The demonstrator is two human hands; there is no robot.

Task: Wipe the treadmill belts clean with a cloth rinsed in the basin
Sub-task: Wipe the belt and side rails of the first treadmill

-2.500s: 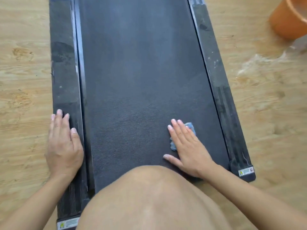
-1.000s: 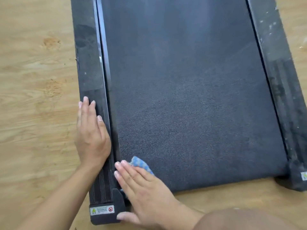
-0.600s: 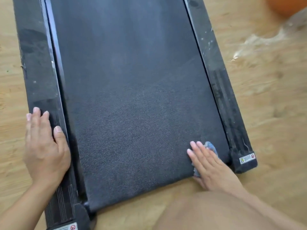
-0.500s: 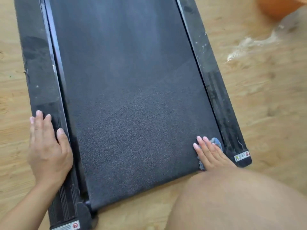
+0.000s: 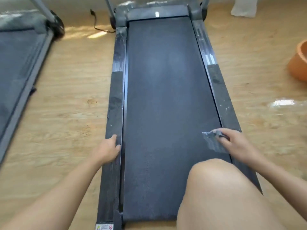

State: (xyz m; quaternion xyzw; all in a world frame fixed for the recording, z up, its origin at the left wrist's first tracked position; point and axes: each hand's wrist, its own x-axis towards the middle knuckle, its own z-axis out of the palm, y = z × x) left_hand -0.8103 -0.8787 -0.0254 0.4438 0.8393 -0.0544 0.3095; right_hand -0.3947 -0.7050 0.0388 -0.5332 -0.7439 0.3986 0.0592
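Treadmill belt (image 5: 166, 97) seems wiped only beside the right grip (image 5: 235, 143), which clasps the cloth (image 5: 211, 140); ahead of it looks dusty; left grip (image 5: 106, 150) lies flat, holding nothing

Left hand (image 5: 106, 151) rests flat on the black left side rail (image 5: 114, 103). Right hand (image 5: 235, 143) grips a blurred grey-blue cloth (image 5: 210, 141) against the black textured treadmill belt (image 5: 166, 97), near its right edge. A round orange basin (image 5: 299, 63) stands on the wooden floor (image 5: 74, 97).

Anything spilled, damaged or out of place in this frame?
Yes: a shiny wet patch lies on the wood floor right of the treadmill, near the orange basin, and looks like spilled water. The right side rail carries white specks. Nothing looks broken.
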